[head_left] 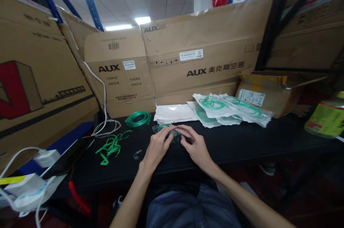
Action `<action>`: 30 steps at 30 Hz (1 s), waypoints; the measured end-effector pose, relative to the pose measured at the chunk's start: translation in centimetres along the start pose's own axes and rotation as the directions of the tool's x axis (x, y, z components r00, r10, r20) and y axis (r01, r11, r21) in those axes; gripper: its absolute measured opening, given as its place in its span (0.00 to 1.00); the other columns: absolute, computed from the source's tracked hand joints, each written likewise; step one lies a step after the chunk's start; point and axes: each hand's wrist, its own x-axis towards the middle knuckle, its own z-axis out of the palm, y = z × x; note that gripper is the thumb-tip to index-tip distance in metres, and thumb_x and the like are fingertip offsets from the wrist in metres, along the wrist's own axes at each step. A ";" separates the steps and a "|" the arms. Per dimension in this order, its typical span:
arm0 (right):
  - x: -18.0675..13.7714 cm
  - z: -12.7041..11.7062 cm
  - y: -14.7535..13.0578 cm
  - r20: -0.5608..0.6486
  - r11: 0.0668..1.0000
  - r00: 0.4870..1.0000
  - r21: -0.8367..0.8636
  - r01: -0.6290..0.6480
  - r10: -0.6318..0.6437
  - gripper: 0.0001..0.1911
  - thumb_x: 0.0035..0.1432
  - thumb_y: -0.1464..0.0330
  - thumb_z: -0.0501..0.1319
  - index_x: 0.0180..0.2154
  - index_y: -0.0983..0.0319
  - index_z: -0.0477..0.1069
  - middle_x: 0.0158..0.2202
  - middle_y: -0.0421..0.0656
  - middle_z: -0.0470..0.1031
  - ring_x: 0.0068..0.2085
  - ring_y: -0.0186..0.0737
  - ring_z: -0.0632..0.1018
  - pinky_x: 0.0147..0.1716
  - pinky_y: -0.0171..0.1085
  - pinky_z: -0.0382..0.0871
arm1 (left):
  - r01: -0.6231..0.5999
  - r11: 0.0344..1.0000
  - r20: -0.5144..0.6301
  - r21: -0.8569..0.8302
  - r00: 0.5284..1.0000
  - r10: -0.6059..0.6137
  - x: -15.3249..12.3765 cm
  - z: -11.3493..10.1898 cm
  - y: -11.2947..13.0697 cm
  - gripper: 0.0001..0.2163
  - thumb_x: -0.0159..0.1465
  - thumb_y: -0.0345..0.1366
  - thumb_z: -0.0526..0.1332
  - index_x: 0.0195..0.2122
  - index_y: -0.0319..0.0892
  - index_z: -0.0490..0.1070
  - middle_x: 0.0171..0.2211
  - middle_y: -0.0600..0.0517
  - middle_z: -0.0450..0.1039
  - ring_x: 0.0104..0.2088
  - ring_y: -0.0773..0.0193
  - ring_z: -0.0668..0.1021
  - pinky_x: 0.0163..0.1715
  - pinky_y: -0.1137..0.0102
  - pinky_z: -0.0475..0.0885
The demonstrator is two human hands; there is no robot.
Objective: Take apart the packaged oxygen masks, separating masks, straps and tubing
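A: "How do the hands stand?"

B: "The left hand [158, 146] is half curled, its thumb and fingers closed on a clear, green-tinted plastic piece [176, 135]; the right hand [197, 147] is loosely bent, thumb apart from the fingers, at the piece's right side; whether it grips or merely touches, I cannot tell."

A: "And the piece; how does it look, and where is it?"

B: "Shiny and see-through; it sits between the hands over the black table [228, 145], nearer the person than the white packets [174, 113]; a coil of green tubing [138, 119] lies to its left."

A: "Which way does it point?"

B: "Clear plastic shows roughly crosswise, from beyond the left fingers to the right thumb; fingers cover much of it, so its long axis and heading I cannot tell."
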 end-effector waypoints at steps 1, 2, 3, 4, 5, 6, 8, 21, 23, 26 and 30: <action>0.0 0.0 0.0 -0.003 1.000 1.000 -0.007 -0.004 0.004 0.19 0.60 0.75 0.57 0.53 0.56 0.70 0.53 0.45 0.79 0.55 0.43 0.80 0.57 0.43 0.73 | -0.017 1.000 -0.003 0.007 1.000 0.017 -0.1 0.0 0.0 0.14 0.73 0.35 0.55 0.57 0.47 0.71 0.55 0.50 0.77 0.55 0.60 0.79 0.56 0.66 0.72; 0.0 0.0 0.0 -0.004 1.000 1.000 -0.010 -0.008 0.008 0.19 0.61 0.74 0.57 0.53 0.56 0.70 0.53 0.45 0.79 0.55 0.43 0.80 0.56 0.43 0.73 | -0.028 1.000 -0.007 0.013 1.000 0.029 -0.1 0.0 0.0 0.14 0.73 0.35 0.54 0.57 0.47 0.71 0.55 0.51 0.77 0.55 0.60 0.79 0.57 0.66 0.72; 0.1 0.0 0.0 -0.004 1.000 1.000 -0.008 -0.012 0.012 0.18 0.61 0.74 0.57 0.52 0.56 0.70 0.53 0.45 0.80 0.54 0.43 0.80 0.55 0.43 0.74 | -0.037 0.999 -0.010 0.019 0.999 0.037 -0.2 0.0 -0.1 0.13 0.73 0.35 0.54 0.57 0.47 0.71 0.55 0.51 0.77 0.54 0.61 0.79 0.57 0.67 0.72; 0.1 0.1 0.0 -0.003 1.000 1.000 0.000 -0.016 0.016 0.17 0.61 0.73 0.58 0.52 0.56 0.70 0.52 0.45 0.80 0.54 0.43 0.81 0.55 0.43 0.74 | -0.041 0.999 -0.015 0.026 0.999 0.042 -0.2 0.0 -0.1 0.13 0.73 0.35 0.54 0.57 0.47 0.71 0.55 0.51 0.78 0.54 0.61 0.79 0.57 0.67 0.72; 0.1 0.1 0.0 0.001 1.000 1.000 0.014 -0.019 0.019 0.16 0.61 0.73 0.58 0.51 0.57 0.71 0.52 0.45 0.80 0.53 0.44 0.81 0.54 0.43 0.75 | -0.044 0.998 -0.019 0.035 0.999 0.045 -0.3 0.0 -0.2 0.13 0.73 0.35 0.54 0.56 0.47 0.71 0.55 0.51 0.78 0.54 0.61 0.80 0.56 0.67 0.72; 0.1 0.2 0.0 0.007 0.999 1.000 0.037 -0.023 0.023 0.16 0.61 0.72 0.59 0.50 0.57 0.71 0.51 0.45 0.80 0.53 0.44 0.81 0.54 0.43 0.75 | -0.046 0.998 -0.027 0.046 0.999 0.047 -0.3 -0.1 -0.2 0.13 0.73 0.36 0.54 0.56 0.47 0.72 0.54 0.51 0.78 0.53 0.60 0.80 0.56 0.67 0.72; 0.2 0.3 -0.1 0.034 0.995 0.999 0.095 -0.030 0.027 0.16 0.61 0.71 0.60 0.51 0.57 0.72 0.52 0.45 0.79 0.54 0.44 0.80 0.56 0.43 0.73 | -0.042 0.997 -0.048 0.069 0.998 0.045 -0.2 -0.3 -0.4 0.12 0.73 0.36 0.55 0.54 0.47 0.72 0.53 0.50 0.79 0.52 0.59 0.81 0.54 0.67 0.73; 0.4 0.5 -0.9 0.341 0.796 0.894 0.433 -0.424 0.291 0.22 0.65 0.50 0.58 0.48 0.59 0.76 0.43 0.46 0.78 0.41 0.43 0.81 0.43 0.44 0.77 | -0.267 0.964 -0.224 -0.019 0.941 0.256 0.8 -0.3 -0.7 0.08 0.70 0.26 0.56 0.45 0.45 0.71 0.43 0.49 0.74 0.46 0.62 0.77 0.47 0.66 0.73; 0.3 0.6 -1.0 0.340 0.806 0.901 0.432 -0.405 0.270 0.20 0.65 0.51 0.59 0.47 0.59 0.76 0.41 0.44 0.78 0.41 0.42 0.80 0.40 0.41 0.77 | -0.282 0.959 -0.252 -0.021 0.930 0.268 0.9 -0.4 -0.6 0.07 0.69 0.26 0.57 0.43 0.45 0.71 0.43 0.49 0.73 0.45 0.61 0.77 0.47 0.65 0.73; 0.1 0.5 -1.1 0.260 0.828 0.924 0.421 -0.370 0.281 0.18 0.62 0.53 0.63 0.45 0.58 0.77 0.39 0.43 0.77 0.41 0.41 0.78 0.37 0.38 0.76 | -0.295 0.954 -0.236 -0.058 0.932 0.274 0.9 -0.4 -0.5 0.07 0.68 0.26 0.59 0.41 0.45 0.73 0.43 0.49 0.72 0.45 0.61 0.76 0.47 0.64 0.73; 0.2 0.5 -0.9 0.152 0.861 0.941 0.380 -0.337 0.301 0.17 0.59 0.55 0.66 0.46 0.58 0.76 0.43 0.43 0.78 0.43 0.42 0.78 0.40 0.39 0.77 | -0.206 0.972 -0.249 -0.113 0.953 0.173 0.8 -0.5 -0.1 0.05 0.67 0.29 0.62 0.40 0.45 0.76 0.43 0.50 0.71 0.45 0.61 0.76 0.47 0.65 0.73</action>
